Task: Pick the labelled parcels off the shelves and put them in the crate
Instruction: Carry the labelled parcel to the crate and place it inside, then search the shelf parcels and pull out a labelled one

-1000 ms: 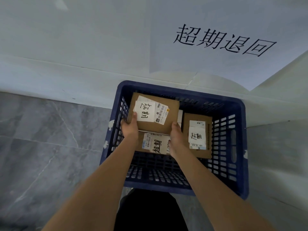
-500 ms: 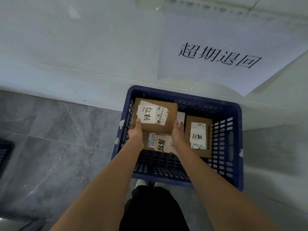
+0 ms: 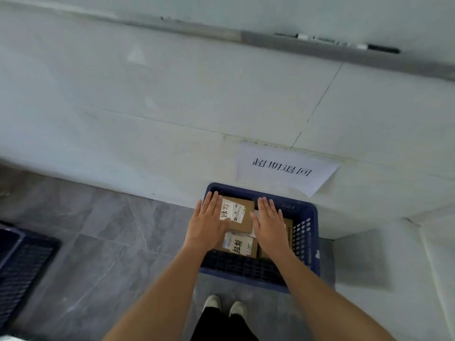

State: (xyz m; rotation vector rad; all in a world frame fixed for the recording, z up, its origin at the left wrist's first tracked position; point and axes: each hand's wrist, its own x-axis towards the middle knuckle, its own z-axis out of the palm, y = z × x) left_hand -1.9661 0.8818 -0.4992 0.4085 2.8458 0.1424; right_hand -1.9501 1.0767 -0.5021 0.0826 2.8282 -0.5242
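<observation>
Parcels sit in the crate; both hands are empty above it.

The crate [image 3: 309,232] stands on the floor against the wall, just below a paper sign [image 3: 283,168]. Inside it a top parcel [image 3: 242,219] lies on a lower parcel [image 3: 240,244], and what looks like a third shows by the crate's right wall, mostly hidden. The left hand [image 3: 205,223] and right hand [image 3: 269,223] hover over the crate, fingers straight and released, grasping nothing. This drop looks done; no shelves are in view, so what remains cannot be judged.
</observation>
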